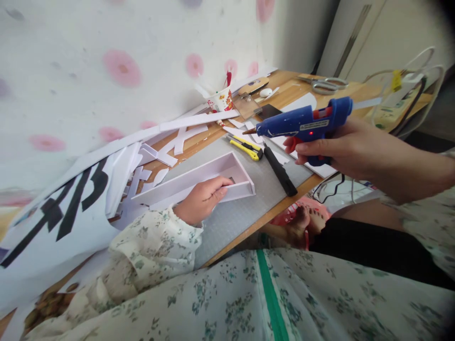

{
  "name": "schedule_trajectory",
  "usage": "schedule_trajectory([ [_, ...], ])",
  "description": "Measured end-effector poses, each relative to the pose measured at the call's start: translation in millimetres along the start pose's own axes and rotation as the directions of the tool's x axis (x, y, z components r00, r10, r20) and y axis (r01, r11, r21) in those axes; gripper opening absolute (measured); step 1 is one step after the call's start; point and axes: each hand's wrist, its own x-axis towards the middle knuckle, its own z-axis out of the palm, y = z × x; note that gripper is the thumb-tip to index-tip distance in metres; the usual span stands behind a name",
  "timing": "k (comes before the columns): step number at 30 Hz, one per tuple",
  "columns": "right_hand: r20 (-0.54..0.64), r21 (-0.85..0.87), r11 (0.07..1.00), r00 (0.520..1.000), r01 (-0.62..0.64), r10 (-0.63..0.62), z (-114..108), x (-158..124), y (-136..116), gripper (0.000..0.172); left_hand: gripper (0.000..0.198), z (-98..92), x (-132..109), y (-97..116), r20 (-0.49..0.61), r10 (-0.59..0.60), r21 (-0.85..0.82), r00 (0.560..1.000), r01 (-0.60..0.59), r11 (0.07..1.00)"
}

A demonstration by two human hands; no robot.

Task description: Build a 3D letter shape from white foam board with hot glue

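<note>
In my right hand (pixel 327 147) is a blue hot glue gun (pixel 302 122), held by its handle with the nozzle pointing left above the table. A red light glows on its side, and a pale glue stick (pixel 368 103) pokes out of its back. My left hand (pixel 204 199) grips the near wall of a long, shallow white foam-board box (pixel 213 171), thumb over the rim. The box rests on a grey cutting mat (pixel 231 227). Behind it on the mat lies a yellow utility knife (pixel 245 148), and to the right a black pen-shaped tool (pixel 279 170).
White board strips (pixel 199 121) and offcuts crowd the left and back. A paper cup (pixel 221 100) holding tools stands near the wall. Scissors (pixel 327 85) lie at the back right, near a white power strip (pixel 403 90) with cables. A printed sheet (pixel 71 227) hangs at left.
</note>
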Motion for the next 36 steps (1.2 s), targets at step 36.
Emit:
schedule_trajectory([
  [36,-0.029,-0.01,0.999,0.999,0.041,-0.041,-2.5,-1.4,-1.5,0.018,0.028,6.9,-4.8,2.6,-0.07,0.032,0.071,0.997,-0.027,0.997],
])
